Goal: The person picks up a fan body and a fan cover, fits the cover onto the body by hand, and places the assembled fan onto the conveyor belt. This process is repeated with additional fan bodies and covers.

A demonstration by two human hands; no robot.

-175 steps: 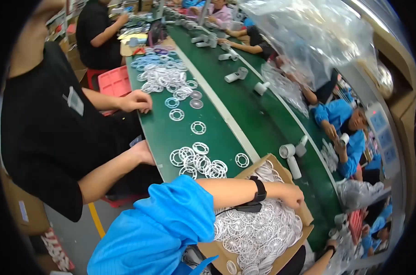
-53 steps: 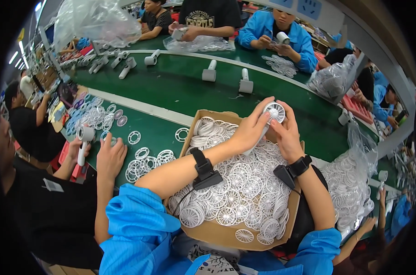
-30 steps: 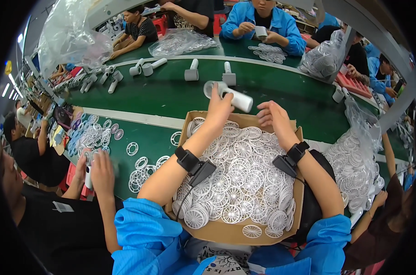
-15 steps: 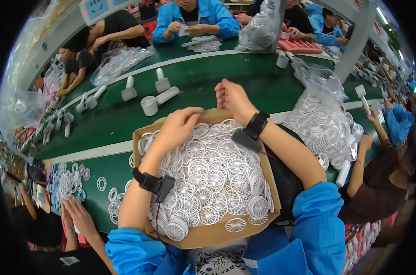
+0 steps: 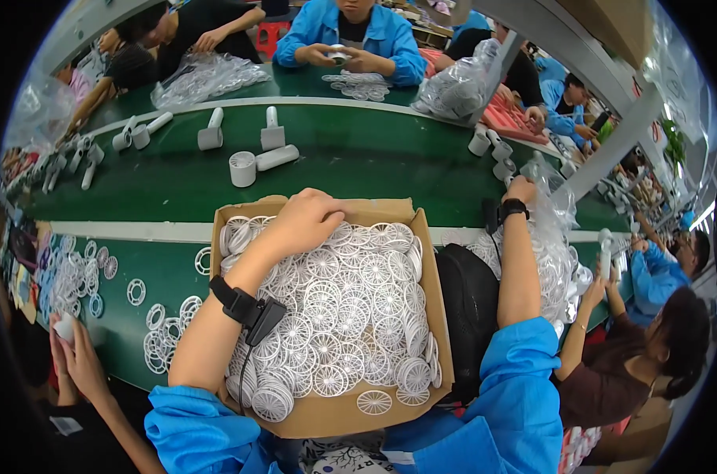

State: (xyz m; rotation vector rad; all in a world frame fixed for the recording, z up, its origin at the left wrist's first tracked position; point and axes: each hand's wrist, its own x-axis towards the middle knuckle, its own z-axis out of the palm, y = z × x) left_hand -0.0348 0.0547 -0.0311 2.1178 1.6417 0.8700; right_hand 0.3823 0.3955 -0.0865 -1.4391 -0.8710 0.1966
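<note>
A shallow cardboard box [image 5: 311, 423] full of white spoked plastic discs [image 5: 350, 304] sits before me. My left hand [image 5: 309, 220] is closed over its far wall, fingers bent at the rim and thumb on the inner side. My right hand [image 5: 520, 189] reaches forward to the right, beside a clear plastic bag [image 5: 560, 207] holding more white discs. White handled fan-like parts [image 5: 502, 167] stand just beyond its fingers. The fingertips are partly hidden, and whether they touch the bag or a part I cannot tell.
A green belt [image 5: 358, 150] runs across, carrying white cylindrical parts with handles [image 5: 244, 169]. Loose rings [image 5: 162, 340] lie left of the box, and a black bag [image 5: 463, 316] stands right of it. Co-workers sit across and on both sides. A slanted grey post [image 5: 611, 146] rises at right.
My right hand has left the box's far edge and moved right to the plastic bag and white parts. My left hand stays at the far wall. The view has shifted somewhat.
</note>
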